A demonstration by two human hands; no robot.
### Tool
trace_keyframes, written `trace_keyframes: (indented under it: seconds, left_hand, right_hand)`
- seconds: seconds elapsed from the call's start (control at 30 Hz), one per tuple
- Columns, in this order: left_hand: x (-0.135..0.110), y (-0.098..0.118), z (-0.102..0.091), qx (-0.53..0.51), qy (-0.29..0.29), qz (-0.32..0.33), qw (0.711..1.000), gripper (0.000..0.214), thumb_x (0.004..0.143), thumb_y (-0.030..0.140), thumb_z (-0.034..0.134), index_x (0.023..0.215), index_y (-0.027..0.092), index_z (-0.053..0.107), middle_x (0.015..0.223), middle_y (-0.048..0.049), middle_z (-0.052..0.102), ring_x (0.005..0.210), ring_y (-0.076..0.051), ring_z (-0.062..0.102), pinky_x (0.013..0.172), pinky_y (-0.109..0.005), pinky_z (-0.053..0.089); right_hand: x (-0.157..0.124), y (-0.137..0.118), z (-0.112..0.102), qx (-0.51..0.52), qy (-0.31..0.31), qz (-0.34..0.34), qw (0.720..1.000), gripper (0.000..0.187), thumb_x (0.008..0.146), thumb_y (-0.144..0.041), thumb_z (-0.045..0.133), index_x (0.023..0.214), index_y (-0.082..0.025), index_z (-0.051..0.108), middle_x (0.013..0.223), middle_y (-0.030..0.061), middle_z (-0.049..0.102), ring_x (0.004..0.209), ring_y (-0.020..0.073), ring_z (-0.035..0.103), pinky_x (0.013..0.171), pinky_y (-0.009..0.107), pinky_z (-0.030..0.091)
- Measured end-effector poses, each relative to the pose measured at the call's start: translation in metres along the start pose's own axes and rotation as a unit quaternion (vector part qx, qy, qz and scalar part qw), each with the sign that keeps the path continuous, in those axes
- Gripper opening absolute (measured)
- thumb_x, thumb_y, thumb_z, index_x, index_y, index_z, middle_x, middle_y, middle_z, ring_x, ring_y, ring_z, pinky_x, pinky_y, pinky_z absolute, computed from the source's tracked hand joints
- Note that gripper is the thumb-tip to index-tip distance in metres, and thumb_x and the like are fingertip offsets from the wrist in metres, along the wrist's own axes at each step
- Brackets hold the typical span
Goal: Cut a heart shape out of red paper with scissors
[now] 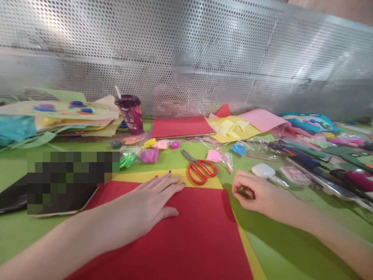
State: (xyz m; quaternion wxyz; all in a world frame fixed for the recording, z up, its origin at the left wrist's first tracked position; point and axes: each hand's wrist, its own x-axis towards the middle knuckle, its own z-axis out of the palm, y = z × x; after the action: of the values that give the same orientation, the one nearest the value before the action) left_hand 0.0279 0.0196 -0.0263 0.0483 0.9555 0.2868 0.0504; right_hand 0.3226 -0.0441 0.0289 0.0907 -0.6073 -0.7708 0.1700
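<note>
One pair of scissors [196, 161], one cup [132, 114] and one red sheet [198, 233] over yellow paper [131, 177] lie or stand on the bench [279, 249]. The left hand [157, 196] is palm down on the red sheet, fingers outstretched, gripping nothing. The right hand [258, 190], beyond the sheet's right edge, curls loosely; I cannot tell whether it pinches anything. The cup is lidded, with one straw [118, 92]; its contents are hidden.

No text readable; small pale print [127, 114] on purple cup [132, 116] too blurred to make out.
</note>
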Motion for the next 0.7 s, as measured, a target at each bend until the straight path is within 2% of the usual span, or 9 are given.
trace_keyframes:
  seconds: [0.27, 0.37, 0.5, 0.7]
  left_hand:
    - [0.001, -0.001, 0.002, 0.008, 0.013, -0.008, 1.000, 0.050, 0.093, 0.044, 0.037, 0.139, 0.029, 0.030, 0.146, -0.0012, 0.031, 0.137, -0.022, 0.019, 0.107, -0.037, 0.029]
    - [0.000, -0.005, 0.004, 0.007, 0.002, 0.007, 1.000, 0.052, 0.092, 0.041, 0.040, 0.141, 0.029, 0.025, 0.148, -0.0011, 0.026, 0.137, -0.023, 0.018, 0.108, -0.038, 0.026]
    - [-0.002, -0.005, 0.004, 0.010, 0.002, 0.000, 1.000, 0.050, 0.092, 0.037, 0.041, 0.140, 0.031, 0.028, 0.149, -0.0004, 0.025, 0.137, -0.024, 0.017, 0.109, -0.039, 0.024]
    - [0.000, -0.011, 0.006, 0.012, -0.007, 0.018, 1.000, 0.051, 0.092, 0.042, 0.039, 0.141, 0.031, 0.026, 0.149, 0.0011, 0.023, 0.138, -0.022, 0.016, 0.109, -0.037, 0.025]
  right_hand:
    - [0.003, 0.010, 0.003, 0.011, 0.016, -0.010, 1.000, 0.008, 0.080, -0.026, 0.049, 0.075, -0.021, 0.053, 0.075, -0.0005, 0.048, 0.062, 0.0110, 0.043, 0.057, 0.025, 0.037]
    - [0.004, 0.009, 0.003, 0.016, 0.010, -0.020, 1.000, 0.009, 0.080, -0.025, 0.048, 0.073, -0.020, 0.053, 0.075, -0.0003, 0.048, 0.060, 0.0103, 0.043, 0.056, 0.024, 0.037]
    - [0.004, 0.005, 0.002, 0.006, 0.007, -0.027, 1.000, 0.009, 0.079, -0.021, 0.047, 0.071, -0.020, 0.051, 0.075, 0.0001, 0.049, 0.060, 0.0103, 0.044, 0.056, 0.024, 0.036]
    - [0.003, 0.001, 0.001, -0.013, 0.002, -0.004, 1.000, 0.008, 0.077, -0.017, 0.048, 0.069, -0.020, 0.048, 0.071, -0.0016, 0.048, 0.055, 0.0093, 0.041, 0.053, 0.024, 0.034]
